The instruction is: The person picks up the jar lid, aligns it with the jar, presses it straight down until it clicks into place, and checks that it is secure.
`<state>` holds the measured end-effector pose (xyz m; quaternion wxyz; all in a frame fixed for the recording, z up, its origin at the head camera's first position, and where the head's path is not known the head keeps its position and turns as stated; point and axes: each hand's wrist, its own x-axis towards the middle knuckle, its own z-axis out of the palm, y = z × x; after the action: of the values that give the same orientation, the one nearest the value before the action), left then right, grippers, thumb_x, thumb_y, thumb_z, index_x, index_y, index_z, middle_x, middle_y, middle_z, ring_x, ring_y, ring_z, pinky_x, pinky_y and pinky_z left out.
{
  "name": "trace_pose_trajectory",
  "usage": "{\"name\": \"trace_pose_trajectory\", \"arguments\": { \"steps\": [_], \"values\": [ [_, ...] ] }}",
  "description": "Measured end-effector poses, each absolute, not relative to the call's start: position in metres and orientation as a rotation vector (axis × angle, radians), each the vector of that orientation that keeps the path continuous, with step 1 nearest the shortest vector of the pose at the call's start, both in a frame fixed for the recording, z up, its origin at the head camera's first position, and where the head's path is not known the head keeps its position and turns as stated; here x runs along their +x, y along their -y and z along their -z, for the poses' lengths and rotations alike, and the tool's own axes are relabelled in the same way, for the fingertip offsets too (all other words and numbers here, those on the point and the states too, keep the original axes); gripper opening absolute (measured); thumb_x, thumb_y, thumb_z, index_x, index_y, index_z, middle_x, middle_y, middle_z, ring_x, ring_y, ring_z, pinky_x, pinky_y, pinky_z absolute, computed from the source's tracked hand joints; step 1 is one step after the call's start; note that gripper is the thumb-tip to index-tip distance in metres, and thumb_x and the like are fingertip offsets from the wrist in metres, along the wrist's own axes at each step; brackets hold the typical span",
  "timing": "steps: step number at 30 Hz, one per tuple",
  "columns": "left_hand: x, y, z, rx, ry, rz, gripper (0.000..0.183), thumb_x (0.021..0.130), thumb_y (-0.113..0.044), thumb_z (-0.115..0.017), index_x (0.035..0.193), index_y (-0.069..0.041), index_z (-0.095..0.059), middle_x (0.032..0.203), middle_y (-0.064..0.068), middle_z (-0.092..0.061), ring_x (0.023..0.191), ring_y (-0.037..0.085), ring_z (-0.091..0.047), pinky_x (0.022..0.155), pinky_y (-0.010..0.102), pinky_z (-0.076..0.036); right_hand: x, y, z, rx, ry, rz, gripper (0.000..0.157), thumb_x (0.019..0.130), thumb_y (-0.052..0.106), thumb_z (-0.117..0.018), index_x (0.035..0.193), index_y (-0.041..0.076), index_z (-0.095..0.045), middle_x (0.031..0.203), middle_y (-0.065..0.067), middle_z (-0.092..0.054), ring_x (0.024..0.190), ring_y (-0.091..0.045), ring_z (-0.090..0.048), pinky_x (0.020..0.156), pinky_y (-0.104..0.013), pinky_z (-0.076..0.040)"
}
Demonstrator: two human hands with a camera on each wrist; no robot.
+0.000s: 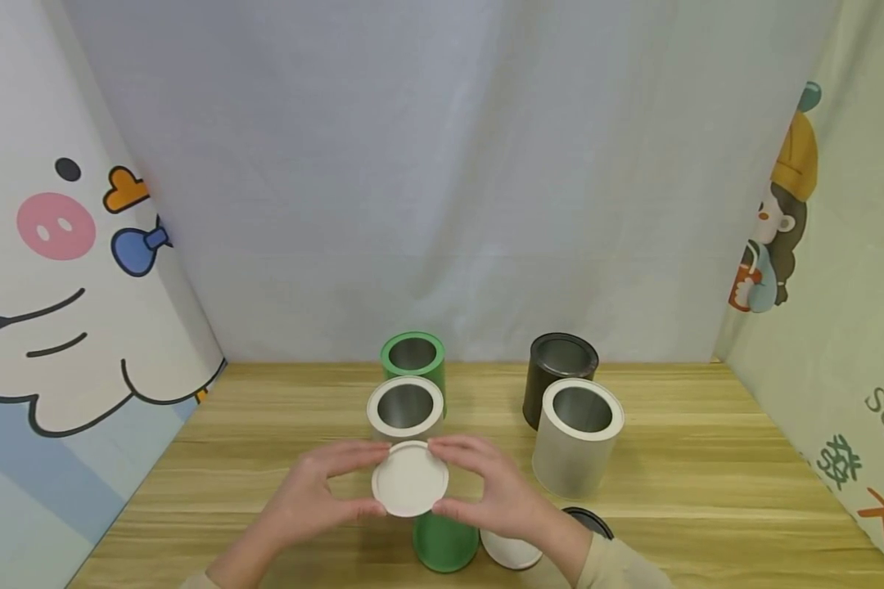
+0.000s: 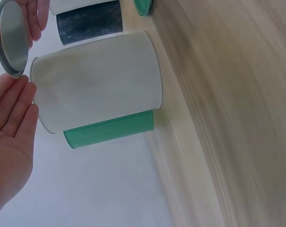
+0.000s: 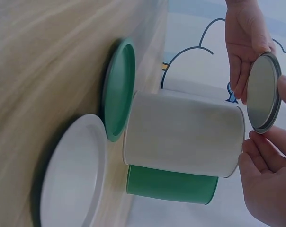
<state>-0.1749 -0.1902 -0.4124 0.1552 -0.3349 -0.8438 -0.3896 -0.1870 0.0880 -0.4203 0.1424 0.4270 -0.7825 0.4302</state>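
A round white lid (image 1: 410, 479) is held up between both hands, its flat white face toward the head camera. My left hand (image 1: 313, 495) pinches its left edge, thumb below and fingers above. The right hand (image 1: 497, 487) pinches the opposite edge in the same way. In the left wrist view the lid's underside (image 2: 14, 38) is bare metal with a raised rim. Just beyond the lid stands an open white can (image 3: 185, 135), upright and apart from it. Behind that can is an open green can (image 1: 435, 375).
On the right stand another open white can (image 1: 570, 466) and, behind it, an open black can (image 1: 535, 393). Nearer on the wooden table (image 1: 265, 409) lie a green lid (image 1: 445, 546), a second white lid (image 1: 511, 553) and a partly hidden black lid (image 1: 591, 519). Printed curtains surround the table.
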Motion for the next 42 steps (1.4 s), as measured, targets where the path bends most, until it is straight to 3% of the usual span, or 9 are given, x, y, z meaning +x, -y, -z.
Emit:
{"name": "trace_pose_trajectory", "arguments": {
  "steps": [9,24,42],
  "values": [
    [-0.178,0.192,0.407,-0.982,2.36,1.126,0.06,0.066,-0.021,-0.093,0.122,-0.013,-0.072,0.122,-0.001,-0.069,0.111,0.02,-0.065,0.091,0.043,-0.054,-0.192,-0.086,0.413,1.254,2.24,-1.249,0.059,0.077,0.011,-0.085,0.13,0.001,-0.063,0.131,-0.011,-0.061,0.12,-0.028,-0.056,0.099,-0.044,-0.049],
    [-0.189,0.192,0.397,-0.949,2.376,1.102,0.061,0.067,-0.023,-0.092,0.124,-0.015,-0.072,0.124,-0.004,-0.068,0.115,0.02,-0.062,0.092,0.051,-0.053,-0.202,-0.086,0.404,1.255,2.172,-1.18,0.062,0.075,0.01,-0.086,0.131,-0.001,-0.061,0.133,-0.013,-0.061,0.118,-0.029,-0.056,0.097,-0.044,-0.05],
    [-0.212,0.196,0.389,-0.912,2.408,1.116,0.059,0.069,-0.02,-0.091,0.124,-0.012,-0.071,0.125,0.005,-0.068,0.115,0.028,-0.062,0.095,0.055,-0.05,-0.222,-0.08,0.394,1.222,2.194,-1.134,0.058,0.076,0.008,-0.084,0.129,-0.003,-0.062,0.132,-0.015,-0.061,0.12,-0.033,-0.057,0.1,-0.047,-0.048]
  ]
}}
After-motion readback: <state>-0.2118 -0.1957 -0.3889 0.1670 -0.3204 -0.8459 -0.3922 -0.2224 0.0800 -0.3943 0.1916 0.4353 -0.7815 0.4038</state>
